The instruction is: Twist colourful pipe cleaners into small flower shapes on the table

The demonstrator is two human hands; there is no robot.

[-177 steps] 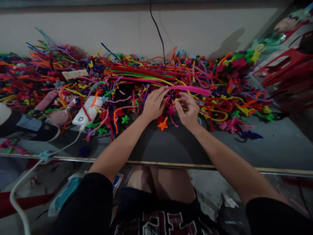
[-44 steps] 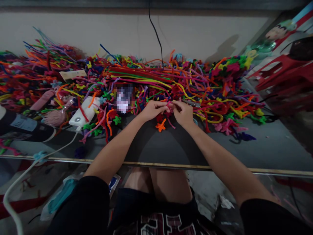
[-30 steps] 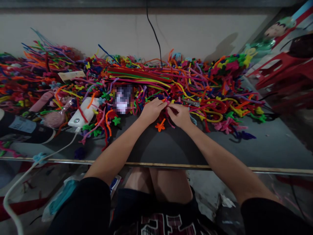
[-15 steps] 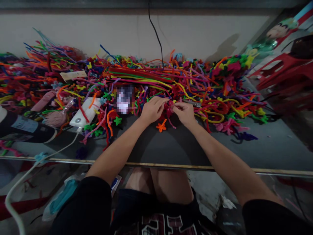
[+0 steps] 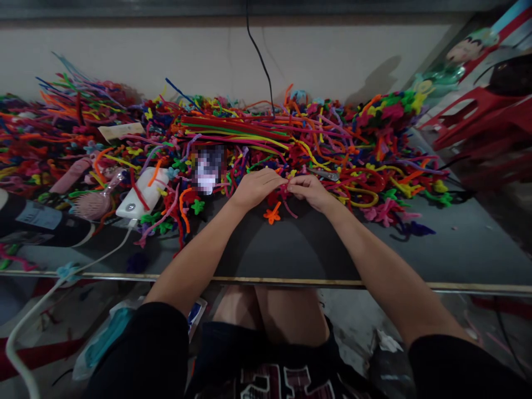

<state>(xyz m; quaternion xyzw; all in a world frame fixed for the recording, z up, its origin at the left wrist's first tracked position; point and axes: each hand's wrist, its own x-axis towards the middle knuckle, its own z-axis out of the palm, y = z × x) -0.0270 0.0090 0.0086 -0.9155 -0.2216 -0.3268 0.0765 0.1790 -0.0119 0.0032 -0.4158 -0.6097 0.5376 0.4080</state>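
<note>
Right hand [image 5: 308, 190] pinches a pink pipe cleaner [image 5: 288, 184]
Left hand [image 5: 256, 188] has fingers together, grip hidden; an orange pipe-cleaner flower [image 5: 272, 213] lies near.

Chenille stems [image 5: 233, 123]: fuzzy, matt
Bench [image 5: 274, 255]: smooth, matt
White device [image 5: 152, 191]: smooth, glossy plastic
Hairbrush [image 5: 93, 205]: plastic, bristly

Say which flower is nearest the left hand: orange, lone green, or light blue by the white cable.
The orange flower, just on the near side of the left hand; the green flower and light blue flower lie farther left.
</note>
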